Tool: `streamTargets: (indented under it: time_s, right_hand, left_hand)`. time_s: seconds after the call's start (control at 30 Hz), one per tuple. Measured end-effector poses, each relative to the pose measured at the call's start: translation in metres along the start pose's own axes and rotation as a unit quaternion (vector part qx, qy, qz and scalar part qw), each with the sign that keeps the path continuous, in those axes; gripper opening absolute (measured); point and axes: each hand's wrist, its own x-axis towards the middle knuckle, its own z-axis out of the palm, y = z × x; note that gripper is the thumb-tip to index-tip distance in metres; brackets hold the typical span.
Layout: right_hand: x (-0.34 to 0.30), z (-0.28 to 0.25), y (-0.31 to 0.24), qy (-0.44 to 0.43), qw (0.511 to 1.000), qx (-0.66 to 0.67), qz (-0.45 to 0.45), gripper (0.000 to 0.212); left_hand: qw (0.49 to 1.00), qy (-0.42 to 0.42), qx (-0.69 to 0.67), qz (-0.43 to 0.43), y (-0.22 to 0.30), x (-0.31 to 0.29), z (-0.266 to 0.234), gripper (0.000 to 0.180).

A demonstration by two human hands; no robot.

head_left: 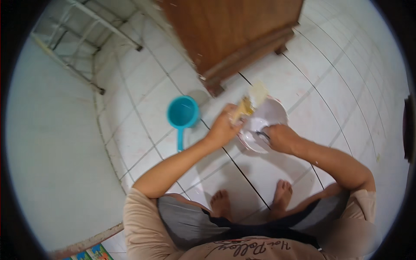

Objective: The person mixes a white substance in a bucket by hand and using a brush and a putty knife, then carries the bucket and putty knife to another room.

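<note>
My left hand [222, 130] is closed round a yellowish plastic packet [245, 109] with a pale flap. The packet is held up at the left rim of a white bowl [274, 113], which has reddish marks on its outside. Inside the bowl's near side, my right hand [281, 138] grips a dark, thin utensil [262, 135]. Its far end is hidden or blurred, so its kind cannot be told. To the left, a teal dipper [182, 112] with a long handle rests on the floor, untouched.
A brown wooden cabinet [234, 34] stands on short feet just beyond the bowl. At the far left a white metal rack [99, 26] stands by the pale wall [60, 143]. White tiles [143, 112] cover the floor, and my bare feet [221, 203] are below the bowl.
</note>
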Motion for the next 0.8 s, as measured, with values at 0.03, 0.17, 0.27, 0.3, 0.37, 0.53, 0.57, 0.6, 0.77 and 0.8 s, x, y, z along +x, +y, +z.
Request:
streamTargets:
  time_s: [0.03, 0.17, 0.27, 0.3, 0.37, 0.53, 0.57, 0.6, 0.77, 0.8]
  right_hand:
    - [-0.001, 0.000, -0.001, 0.034, 0.999, 0.039, -0.006, 0.021]
    - [0.014, 0.005, -0.002, 0.087, 0.990, 0.112, -0.002, 0.024]
    - [0.011, 0.001, -0.004, 0.047, 0.998, 0.051, 0.000, 0.022]
    - [0.006, -0.002, -0.003, 0.026, 1.000, 0.011, 0.000, 0.022]
    - [0.003, -0.006, -0.003, 0.006, 0.999, -0.048, 0.008, 0.022]
    - [-0.001, -0.010, 0.007, -0.018, 0.984, -0.176, 0.015, 0.021]
    - [0.004, -0.005, 0.007, -0.021, 0.977, -0.212, 0.012, 0.021]
    - [0.004, -0.009, 0.004, -0.014, 0.976, -0.215, 0.009, 0.021]
    - [0.003, -0.019, 0.005, 0.053, 0.960, -0.274, 0.010, 0.020]
    - [0.003, -0.020, 0.008, 0.059, 0.958, -0.279, 0.009, 0.020]
  left_hand:
    - [0.999, -0.014, -0.028, -0.017, 0.005, 0.001, 0.001, 0.034]
    - [0.999, 0.010, 0.018, 0.042, 0.004, -0.004, -0.007, 0.033]
    - [0.999, 0.001, 0.017, 0.030, 0.002, -0.006, -0.008, 0.033]
    - [1.000, -0.005, 0.006, 0.024, 0.006, -0.006, -0.007, 0.033]
    - [1.000, -0.003, 0.008, 0.024, 0.008, -0.007, -0.006, 0.033]
    - [0.999, -0.023, 0.013, 0.028, -0.001, -0.008, 0.002, 0.033]
    - [0.999, -0.025, 0.032, 0.024, -0.012, -0.012, 0.003, 0.034]
    - [0.999, -0.022, 0.038, 0.028, -0.010, -0.013, 0.004, 0.034]
    - [0.999, -0.034, 0.040, 0.012, 0.003, -0.012, 0.002, 0.036]
    - [0.998, -0.031, 0.041, 0.027, 0.004, -0.011, 0.003, 0.036]
